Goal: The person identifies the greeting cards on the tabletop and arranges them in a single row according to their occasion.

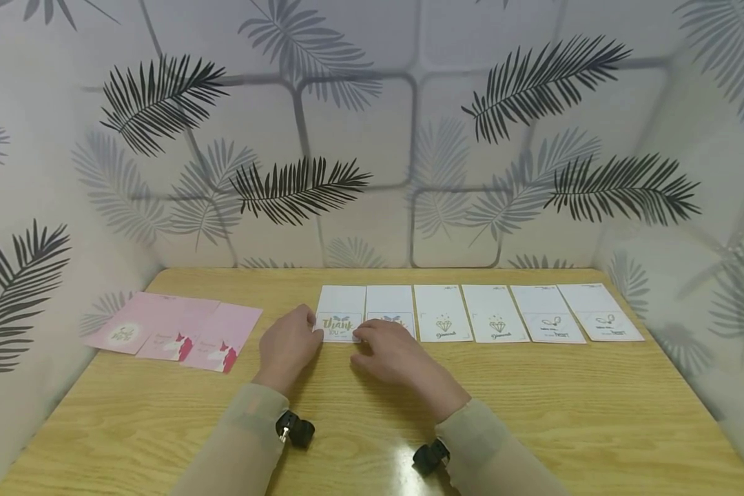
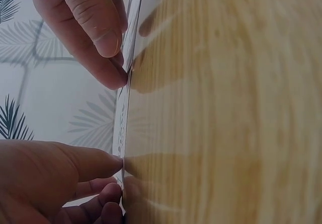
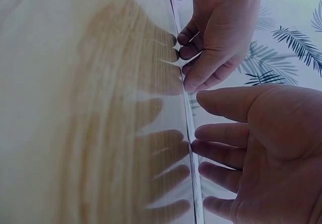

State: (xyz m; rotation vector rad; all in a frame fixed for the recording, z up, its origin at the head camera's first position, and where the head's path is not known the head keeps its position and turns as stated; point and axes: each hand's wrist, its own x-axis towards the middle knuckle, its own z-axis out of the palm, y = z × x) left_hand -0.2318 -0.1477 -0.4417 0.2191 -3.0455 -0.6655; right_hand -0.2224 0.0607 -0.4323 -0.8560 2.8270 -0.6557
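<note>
In the head view a white card with gold "Thank you" lettering [image 1: 339,325] lies flat on the table between the two hands. My left hand [image 1: 290,346] touches its left edge, fingers loosely bent and thumb near the front corner. From the right, my right hand [image 1: 390,351] rests its fingertips at the card's right front corner. Part of a second, similar card [image 1: 390,300] is hidden under that hand. Seen in the right wrist view, the right hand [image 3: 282,143] has its fingers spread and fairly straight. The left wrist view catches the left hand's thumb [image 2: 95,163] at the card edge.
Rightward in the same row lie two diamond-print cards [image 1: 443,313] and two cards with small leaf-like prints [image 1: 548,324]. Several overlapping pink cards [image 1: 173,327] lie at the left. The wooden table [image 1: 359,427] meets a leaf-patterned wall [image 1: 359,138] at the back.
</note>
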